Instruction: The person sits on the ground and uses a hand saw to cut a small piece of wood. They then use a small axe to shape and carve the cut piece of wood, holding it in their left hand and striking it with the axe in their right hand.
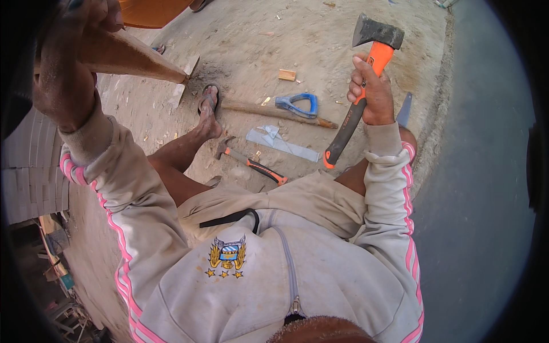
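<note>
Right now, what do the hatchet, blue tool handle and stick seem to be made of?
Hatchet: dull grey, worn head, probably steel; orange and matte-black shaft, likely plastic or rubber.
Blue tool handle: probably plastic, from its bright colour and rounded loop.
Stick: likely bare wood, dull brown, rough-ended.

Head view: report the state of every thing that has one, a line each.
Right hand: closed around axe
Axe: held up, head uppermost
Left hand: wrapped around wood, partly dark
Hammer: lying on ground
Pole: lying on ground
Blue handle: lying by pole
Pale strip: lying on ground
Zip: done up
</note>
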Available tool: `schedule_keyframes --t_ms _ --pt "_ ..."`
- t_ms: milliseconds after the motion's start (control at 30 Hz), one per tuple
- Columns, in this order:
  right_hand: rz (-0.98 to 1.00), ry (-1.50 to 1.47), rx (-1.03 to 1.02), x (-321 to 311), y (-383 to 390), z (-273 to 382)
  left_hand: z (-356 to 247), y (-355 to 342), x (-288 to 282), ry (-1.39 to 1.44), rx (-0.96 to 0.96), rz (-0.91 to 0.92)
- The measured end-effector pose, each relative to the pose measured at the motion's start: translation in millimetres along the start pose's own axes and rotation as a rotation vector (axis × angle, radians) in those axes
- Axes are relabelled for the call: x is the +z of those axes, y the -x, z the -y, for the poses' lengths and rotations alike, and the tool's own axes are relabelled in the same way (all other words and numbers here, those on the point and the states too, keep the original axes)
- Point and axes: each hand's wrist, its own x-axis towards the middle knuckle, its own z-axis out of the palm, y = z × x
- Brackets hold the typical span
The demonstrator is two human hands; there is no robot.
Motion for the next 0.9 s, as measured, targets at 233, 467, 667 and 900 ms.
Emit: schedule_keyframes --t_ms 233,467,667,900 --pt "-0.040 0.068 -0.072 -0.8 -6.6 -10.5 26.0 -21.5 61.5 0.264 0.133 0.112" --pt "-0.104 0.164 -0.065 -1.3 -8.4 -12.2 75.0 -35.8 133.1 0.598 0.283 0.184" --pt "-0.100 0.259 -0.104 1.0 -3.4 -1.4 97.7 2.1 163.4 0.409 0.106 0.174" --pt "-0.056 0.266 -0.466 18.5 12.1 -1.6 75.0 16.7 142.3 0.309 -0.073 -0.095"
